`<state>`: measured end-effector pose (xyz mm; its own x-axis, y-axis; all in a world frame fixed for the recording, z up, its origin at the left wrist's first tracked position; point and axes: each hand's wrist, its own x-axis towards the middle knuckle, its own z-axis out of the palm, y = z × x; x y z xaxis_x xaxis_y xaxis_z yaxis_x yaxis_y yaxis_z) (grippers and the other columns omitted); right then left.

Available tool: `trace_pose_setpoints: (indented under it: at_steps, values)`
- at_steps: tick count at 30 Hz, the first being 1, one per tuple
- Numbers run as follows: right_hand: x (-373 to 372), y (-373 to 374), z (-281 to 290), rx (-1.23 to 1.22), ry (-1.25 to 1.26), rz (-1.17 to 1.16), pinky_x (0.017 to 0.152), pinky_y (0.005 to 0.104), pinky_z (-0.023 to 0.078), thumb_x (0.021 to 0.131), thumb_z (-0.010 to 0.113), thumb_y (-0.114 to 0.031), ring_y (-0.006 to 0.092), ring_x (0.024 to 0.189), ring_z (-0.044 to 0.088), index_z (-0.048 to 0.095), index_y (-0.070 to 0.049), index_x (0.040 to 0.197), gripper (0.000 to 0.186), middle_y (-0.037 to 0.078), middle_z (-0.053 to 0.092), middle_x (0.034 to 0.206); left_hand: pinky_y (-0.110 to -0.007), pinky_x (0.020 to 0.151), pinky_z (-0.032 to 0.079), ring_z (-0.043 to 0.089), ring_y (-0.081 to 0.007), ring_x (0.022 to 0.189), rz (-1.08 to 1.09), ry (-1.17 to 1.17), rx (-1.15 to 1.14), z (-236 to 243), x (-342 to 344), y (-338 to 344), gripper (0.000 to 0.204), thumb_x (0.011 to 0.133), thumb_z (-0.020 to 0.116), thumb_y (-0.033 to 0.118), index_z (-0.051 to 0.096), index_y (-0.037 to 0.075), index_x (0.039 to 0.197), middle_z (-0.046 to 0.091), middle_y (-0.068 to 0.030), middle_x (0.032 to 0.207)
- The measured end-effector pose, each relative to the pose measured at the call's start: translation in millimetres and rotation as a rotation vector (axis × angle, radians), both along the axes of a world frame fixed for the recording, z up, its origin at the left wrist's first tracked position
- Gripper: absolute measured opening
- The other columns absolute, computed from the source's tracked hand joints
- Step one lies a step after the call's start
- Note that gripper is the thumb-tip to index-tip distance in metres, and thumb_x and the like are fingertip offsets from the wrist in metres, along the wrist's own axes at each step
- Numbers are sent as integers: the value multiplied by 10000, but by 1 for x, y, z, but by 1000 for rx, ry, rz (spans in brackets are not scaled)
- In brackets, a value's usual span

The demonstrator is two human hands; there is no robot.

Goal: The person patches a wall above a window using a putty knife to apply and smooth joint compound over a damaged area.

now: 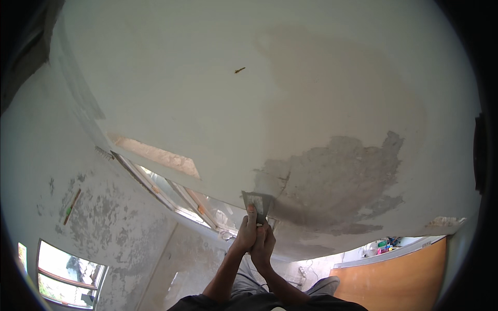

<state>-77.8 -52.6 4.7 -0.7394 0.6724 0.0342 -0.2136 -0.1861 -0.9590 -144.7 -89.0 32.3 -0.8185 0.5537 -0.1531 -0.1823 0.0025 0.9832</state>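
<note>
while a slim brown-and-green stick [72,206] slants across the mottled grey-and-white wall [111,233] at the far left, a bright two-pane window [71,282] sits below it. farther right, a long, rough, pinkish bare strip [158,155] cuts across the broad off-white painted surface [181,78], just above a row of glazed window frames [181,199]. near the middle, the left hand [248,236] and the right hand [263,241] are together, both clamped around the lower end of a grey metal scraper [263,202] with a flared flat blade, the left thumb lying on the blade. the scraper stands at the lower left edge of a ragged, rough grey patch [337,176]; whether its edge touches the surface i cannot tell. a smooth, pale tan stain [342,83] spreads above the patch. at the far right, small multicoloured objects [385,246] sit just behind an orange-brown wooden panel [394,274].
</note>
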Motion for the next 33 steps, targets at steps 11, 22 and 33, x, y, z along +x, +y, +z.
trace_pose_setpoints:
  at_steps: [11, 22, 33]
  values:
    - [1, 2, -9, 5, 10, 6, 646, 275, 448, 950, 492, -357, 123, 757, 542, 553, 29, 1018, 397, 78, 596, 844, -273, 451, 369, 442, -120, 466, 46, -7, -26, 1, 2, 5, 752, 927, 192, 660, 505, 57, 603, 475, -17, 522]
    - [-6, 18, 33, 119, 80, 9, 625, 259, 430, 939, 488, -391, 109, 733, 522, 541, 36, 1033, 440, 83, 582, 827, -346, 613, 453, 542, -216, 648, 22, 166, -27, 33, -12, 10, 796, 935, 206, 643, 577, -33, 736, 564, -117, 662]
    - [-3, 9, -4, -6, 43, 38, 624, 273, 438, 950, 489, -366, 110, 712, 518, 552, 23, 988, 395, 60, 571, 775, -287, 491, 390, 467, -137, 513, 47, 79, -42, 13, 0, 9, 770, 930, 199, 655, 501, 47, 569, 481, -35, 525]
